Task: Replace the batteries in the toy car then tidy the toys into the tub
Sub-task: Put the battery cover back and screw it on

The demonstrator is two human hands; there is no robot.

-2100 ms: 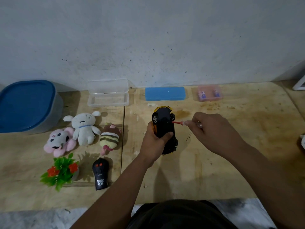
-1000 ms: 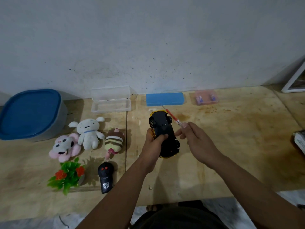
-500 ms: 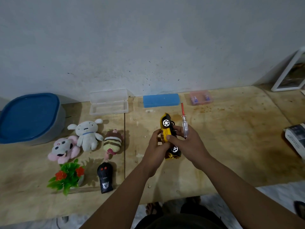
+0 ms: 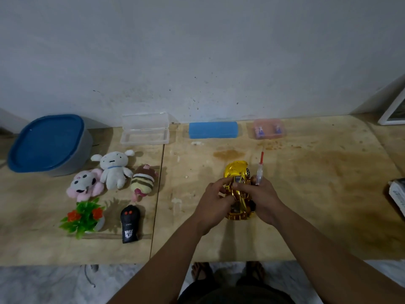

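At centre frame the toy car (image 4: pixel 237 189) has been flipped from black belly-up to gold roof-up, gripped by the left hand (image 4: pixel 215 201) and right hand (image 4: pixel 260 198), which also pinches the screwdriver (image 4: pixel 260 171), suggesting the screw is undone.

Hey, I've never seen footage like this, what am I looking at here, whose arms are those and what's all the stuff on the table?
This is one picture from a camera worn on a person's head, looking down at their own arms. There is no machine. The left hand and right hand both grip a gold toy car above a wooden table. The right hand also holds a small screwdriver with a red tip. On the left lie three plush toys, a plastic plant, a black remote control and a tub with a blue lid. Along the wall sit a clear box, a blue case and a pink box.
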